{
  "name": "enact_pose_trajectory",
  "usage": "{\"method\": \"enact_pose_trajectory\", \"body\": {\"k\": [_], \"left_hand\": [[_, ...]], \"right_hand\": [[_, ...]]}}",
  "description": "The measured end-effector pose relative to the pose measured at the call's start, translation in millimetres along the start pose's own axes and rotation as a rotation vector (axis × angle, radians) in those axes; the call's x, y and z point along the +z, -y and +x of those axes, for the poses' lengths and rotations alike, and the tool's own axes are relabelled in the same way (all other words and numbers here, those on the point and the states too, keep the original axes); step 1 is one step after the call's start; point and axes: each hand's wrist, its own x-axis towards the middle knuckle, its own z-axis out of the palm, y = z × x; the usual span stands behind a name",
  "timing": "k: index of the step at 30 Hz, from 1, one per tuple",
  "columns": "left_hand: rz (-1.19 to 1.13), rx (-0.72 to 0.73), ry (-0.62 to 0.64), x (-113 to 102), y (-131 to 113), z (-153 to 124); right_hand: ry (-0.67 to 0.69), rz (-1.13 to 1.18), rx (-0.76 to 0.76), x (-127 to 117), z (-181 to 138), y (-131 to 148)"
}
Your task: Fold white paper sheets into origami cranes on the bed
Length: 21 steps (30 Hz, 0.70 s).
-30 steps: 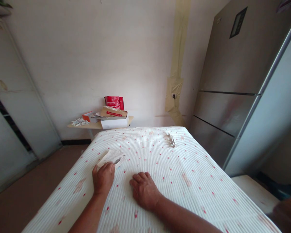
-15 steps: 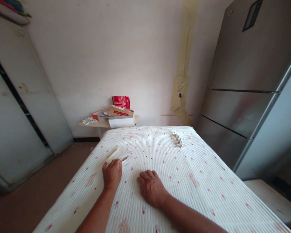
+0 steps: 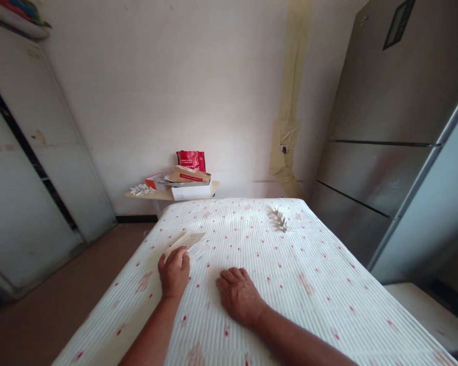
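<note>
Left hand [image 3: 174, 273] pins paper slip [image 3: 188, 241], long axis running far-right.

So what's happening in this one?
A person leans over a padded table. The left hand presses its fingertips on a printed paper slip lying flat near the table's left edge. The right hand rests palm-down on the cover beside it, holding nothing. A small heap of folded paper pieces sits farther back.
</note>
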Motion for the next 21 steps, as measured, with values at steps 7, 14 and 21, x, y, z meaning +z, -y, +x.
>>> {"method": "enact_pose_trajectory", "body": {"k": [7, 14, 21], "left_hand": [[-0.203, -0.031, -0.103, -10.9, 5.7, 5.6], [-0.231, -0.184, -0.100, -29.9, -5.4, 6.7], [-0.775, -0.343, 0.155, -53.5, -49.8, -2.5]], "right_hand": [[-0.010, 0.022, -0.008, -3.0, -0.5, -0.6], [-0.047, 0.141, 0.015, 1.3, -1.5, -1.8], [-0.293, 0.884, 0.331, -10.1, 5.3, -34.9]]}}
